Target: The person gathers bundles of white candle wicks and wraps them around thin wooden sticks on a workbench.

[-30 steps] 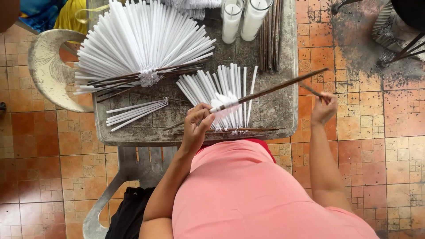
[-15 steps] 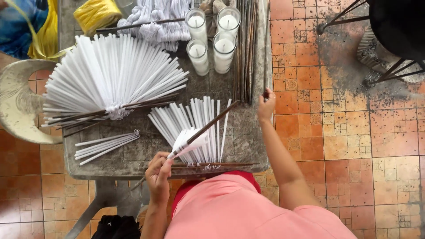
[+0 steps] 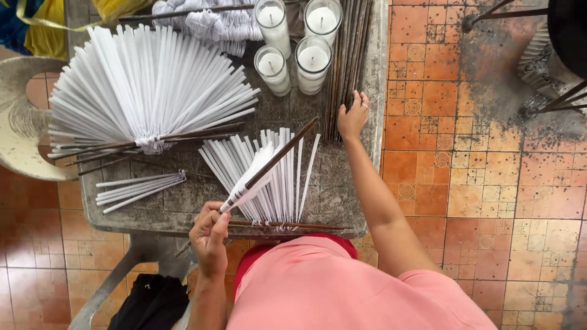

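My left hand [image 3: 210,235] grips a thin brown stick [image 3: 287,150] by its near end, with white strips [image 3: 247,180] wrapped around it, tilted up over a small fan of white strips [image 3: 269,177] on the grey table [image 3: 342,189]. My right hand [image 3: 353,116] reaches to the table's right side and rests its fingers on a bundle of dark brown sticks [image 3: 344,61] lying lengthwise there. More brown sticks [image 3: 287,226] lie along the table's near edge.
A large fan of white strips [image 3: 147,91] fills the table's left; a small loose bunch [image 3: 137,189] lies below it. Several glass candles [image 3: 293,43] stand at the back. A pale chair [image 3: 21,122] stands left; a black bag [image 3: 150,302] lies on the tile floor.
My right hand has gone from the air beside the table to the bundle of dark sticks at the right edge. My left hand has lowered the wrapped stick over the small fan.
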